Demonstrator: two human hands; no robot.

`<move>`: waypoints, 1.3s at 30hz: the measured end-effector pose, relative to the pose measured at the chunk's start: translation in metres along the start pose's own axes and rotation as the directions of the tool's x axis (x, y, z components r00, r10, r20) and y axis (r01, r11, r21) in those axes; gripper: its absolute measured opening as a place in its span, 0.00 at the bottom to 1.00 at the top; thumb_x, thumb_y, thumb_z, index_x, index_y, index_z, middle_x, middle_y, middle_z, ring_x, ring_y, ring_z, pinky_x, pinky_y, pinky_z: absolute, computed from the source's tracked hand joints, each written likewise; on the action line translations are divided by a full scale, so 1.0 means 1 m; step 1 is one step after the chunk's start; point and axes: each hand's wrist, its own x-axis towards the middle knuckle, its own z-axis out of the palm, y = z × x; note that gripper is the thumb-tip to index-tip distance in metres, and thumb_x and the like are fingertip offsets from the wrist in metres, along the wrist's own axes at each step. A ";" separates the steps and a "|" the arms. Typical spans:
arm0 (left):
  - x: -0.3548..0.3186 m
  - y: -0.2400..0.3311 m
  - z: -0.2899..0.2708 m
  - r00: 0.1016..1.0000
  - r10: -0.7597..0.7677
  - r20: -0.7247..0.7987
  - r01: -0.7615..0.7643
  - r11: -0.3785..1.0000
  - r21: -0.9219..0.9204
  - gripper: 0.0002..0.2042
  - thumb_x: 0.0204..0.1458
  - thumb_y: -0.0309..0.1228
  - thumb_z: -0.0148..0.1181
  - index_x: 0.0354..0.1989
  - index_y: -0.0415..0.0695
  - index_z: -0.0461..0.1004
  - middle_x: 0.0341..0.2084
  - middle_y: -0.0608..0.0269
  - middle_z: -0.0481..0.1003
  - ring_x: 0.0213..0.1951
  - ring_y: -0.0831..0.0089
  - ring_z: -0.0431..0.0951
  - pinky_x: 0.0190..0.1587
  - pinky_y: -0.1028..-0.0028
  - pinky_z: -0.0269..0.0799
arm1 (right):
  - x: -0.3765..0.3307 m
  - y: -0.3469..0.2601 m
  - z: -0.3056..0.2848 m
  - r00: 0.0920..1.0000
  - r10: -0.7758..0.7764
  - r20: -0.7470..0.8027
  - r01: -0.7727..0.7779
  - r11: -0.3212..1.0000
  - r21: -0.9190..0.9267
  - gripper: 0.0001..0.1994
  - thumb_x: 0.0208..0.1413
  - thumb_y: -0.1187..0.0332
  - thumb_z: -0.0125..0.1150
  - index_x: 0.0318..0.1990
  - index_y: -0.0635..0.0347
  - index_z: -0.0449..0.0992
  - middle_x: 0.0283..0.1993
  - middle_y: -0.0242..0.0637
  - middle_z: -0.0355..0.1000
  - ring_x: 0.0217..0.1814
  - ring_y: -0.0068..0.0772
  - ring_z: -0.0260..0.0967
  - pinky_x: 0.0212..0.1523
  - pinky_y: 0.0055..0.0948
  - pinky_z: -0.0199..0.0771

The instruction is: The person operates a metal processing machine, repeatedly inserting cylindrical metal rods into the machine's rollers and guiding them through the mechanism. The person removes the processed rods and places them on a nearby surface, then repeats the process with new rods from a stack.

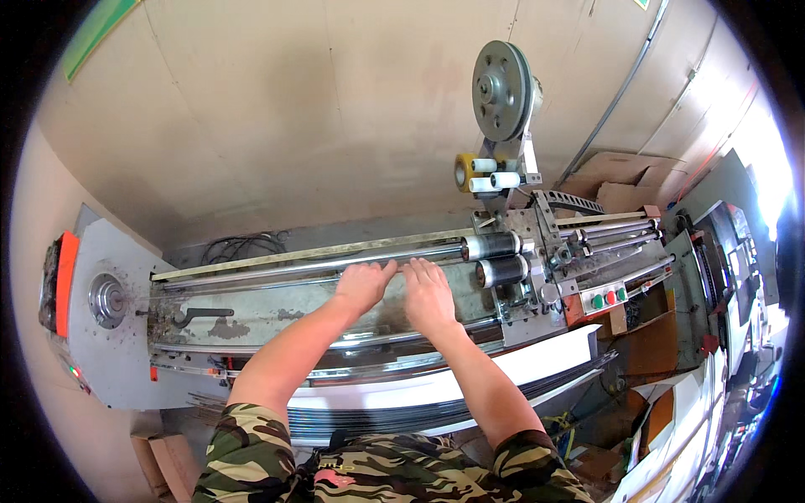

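Both my hands are close together over the middle of a long metal machine bed (260, 323). My left hand (366, 285) is closed, its fingertips pinched toward the right hand. Fingers bent downward, my right hand (428, 293) is closed just beside it. A thin metal rod (251, 287) runs from the round chuck (107, 299) at the left into my grip; the fingers hide it there. Right of my hands, two dark rollers (490, 245) with shiny ends sit on the carriage (537, 306). A dark hook spanner (205, 314) lies on the bed to the left.
A grey pulley wheel (501, 90) rises behind the carriage, above a yellow tape roll (464, 172). Coloured push buttons (610, 298) are at the carriage's front right. Long dark rods (386, 419) lie stacked between me and the machine. A cardboard box (654, 344) stands at the right.
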 end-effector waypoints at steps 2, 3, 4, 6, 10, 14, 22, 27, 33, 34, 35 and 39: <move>-0.014 -0.018 -0.001 1.000 0.003 0.009 -0.003 1.000 -0.015 0.17 0.56 0.28 0.52 0.55 0.49 0.69 0.27 0.54 0.78 0.30 0.56 0.82 0.30 0.57 0.76 | 0.003 -0.014 0.004 1.000 0.025 -0.003 -0.025 1.000 0.004 0.20 0.50 0.76 0.55 0.53 0.69 0.72 0.58 0.52 0.70 0.64 0.51 0.64 0.68 0.45 0.60; -0.023 -0.027 -0.001 1.000 0.006 0.013 -0.006 1.000 -0.025 0.16 0.56 0.28 0.51 0.54 0.49 0.69 0.27 0.54 0.78 0.30 0.55 0.82 0.30 0.58 0.76 | 0.005 -0.022 0.006 0.999 0.038 -0.007 -0.038 0.999 0.009 0.19 0.50 0.77 0.55 0.52 0.69 0.73 0.57 0.52 0.71 0.64 0.52 0.65 0.67 0.45 0.61; -0.031 -0.036 -0.002 1.000 0.015 0.015 -0.015 0.999 -0.035 0.16 0.56 0.28 0.51 0.53 0.49 0.70 0.27 0.54 0.79 0.30 0.55 0.82 0.30 0.58 0.76 | 0.007 -0.029 0.007 0.998 0.056 -0.013 -0.056 0.998 0.011 0.19 0.50 0.77 0.55 0.51 0.68 0.73 0.56 0.51 0.72 0.63 0.52 0.65 0.66 0.45 0.62; -0.049 -0.058 -0.005 1.000 0.027 0.003 -0.027 0.999 -0.041 0.15 0.56 0.28 0.51 0.52 0.49 0.70 0.28 0.54 0.79 0.31 0.55 0.82 0.31 0.57 0.76 | 0.009 -0.036 0.021 0.997 0.069 -0.023 -0.068 0.997 0.023 0.18 0.49 0.77 0.55 0.50 0.67 0.73 0.55 0.51 0.72 0.62 0.51 0.66 0.65 0.45 0.63; -0.089 -0.111 -0.013 0.999 0.027 0.035 -0.025 0.999 -0.040 0.15 0.56 0.27 0.50 0.51 0.49 0.71 0.28 0.53 0.78 0.33 0.54 0.82 0.33 0.56 0.76 | 0.021 -0.059 0.032 0.993 0.115 -0.034 -0.114 0.993 0.016 0.16 0.49 0.77 0.55 0.47 0.66 0.74 0.51 0.49 0.74 0.59 0.52 0.68 0.63 0.45 0.65; -0.150 -0.177 -0.045 0.991 -0.039 0.125 0.043 0.998 -0.034 0.13 0.54 0.27 0.51 0.49 0.48 0.71 0.32 0.53 0.79 0.37 0.53 0.82 0.38 0.56 0.77 | 0.033 -0.090 0.038 0.987 0.162 -0.015 -0.162 0.987 -0.001 0.14 0.49 0.77 0.57 0.46 0.66 0.75 0.48 0.49 0.75 0.56 0.52 0.68 0.61 0.44 0.67; -0.293 -0.348 -0.071 0.971 -0.212 0.110 0.220 0.974 -0.060 0.14 0.51 0.27 0.57 0.46 0.50 0.78 0.30 0.47 0.80 0.35 0.45 0.80 0.40 0.50 0.75 | 0.055 -0.142 0.065 0.983 0.182 0.019 -0.180 0.981 -0.071 0.12 0.49 0.76 0.54 0.42 0.64 0.77 0.44 0.49 0.76 0.53 0.50 0.70 0.58 0.41 0.69; -0.348 -0.421 -0.066 0.961 -0.275 -0.002 0.272 0.951 -0.148 0.11 0.50 0.27 0.59 0.42 0.47 0.79 0.30 0.46 0.79 0.36 0.43 0.79 0.40 0.50 0.74 | 0.074 -0.178 0.080 0.977 0.159 0.142 -0.146 0.985 -0.096 0.10 0.48 0.74 0.57 0.39 0.63 0.78 0.43 0.47 0.75 0.51 0.49 0.70 0.57 0.42 0.70; -0.389 -0.477 -0.064 0.880 -0.471 0.061 0.460 0.877 0.137 0.08 0.46 0.24 0.59 0.35 0.43 0.80 0.29 0.46 0.79 0.35 0.46 0.79 0.39 0.52 0.73 | 0.104 -0.224 0.125 0.975 0.041 0.217 -0.030 0.998 -0.053 0.09 0.47 0.74 0.58 0.37 0.58 0.79 0.43 0.43 0.76 0.54 0.43 0.70 0.60 0.42 0.67; -0.394 -0.487 -0.059 0.885 -0.464 0.040 0.457 0.881 0.123 0.08 0.46 0.23 0.59 0.34 0.42 0.79 0.28 0.46 0.79 0.34 0.46 0.79 0.39 0.52 0.73 | 0.108 -0.229 0.130 0.979 0.021 0.205 -0.019 1.000 -0.010 0.08 0.46 0.74 0.60 0.36 0.58 0.80 0.46 0.44 0.76 0.57 0.43 0.70 0.60 0.42 0.67; -0.399 -0.492 -0.054 0.884 -0.467 0.020 0.463 0.880 0.111 0.07 0.46 0.22 0.58 0.34 0.42 0.79 0.27 0.46 0.79 0.34 0.46 0.79 0.38 0.52 0.73 | 0.111 -0.234 0.134 0.980 -0.001 0.200 0.000 1.000 0.003 0.08 0.46 0.74 0.60 0.36 0.58 0.80 0.45 0.43 0.76 0.56 0.43 0.71 0.60 0.43 0.67; -0.374 -0.467 -0.046 0.928 -0.362 -0.085 0.366 0.930 0.031 0.09 0.46 0.22 0.59 0.38 0.42 0.78 0.27 0.47 0.78 0.34 0.46 0.78 0.37 0.54 0.73 | 0.104 -0.218 0.116 0.974 -0.042 0.221 0.040 0.999 0.013 0.06 0.49 0.73 0.59 0.34 0.56 0.81 0.38 0.39 0.78 0.49 0.43 0.74 0.59 0.44 0.67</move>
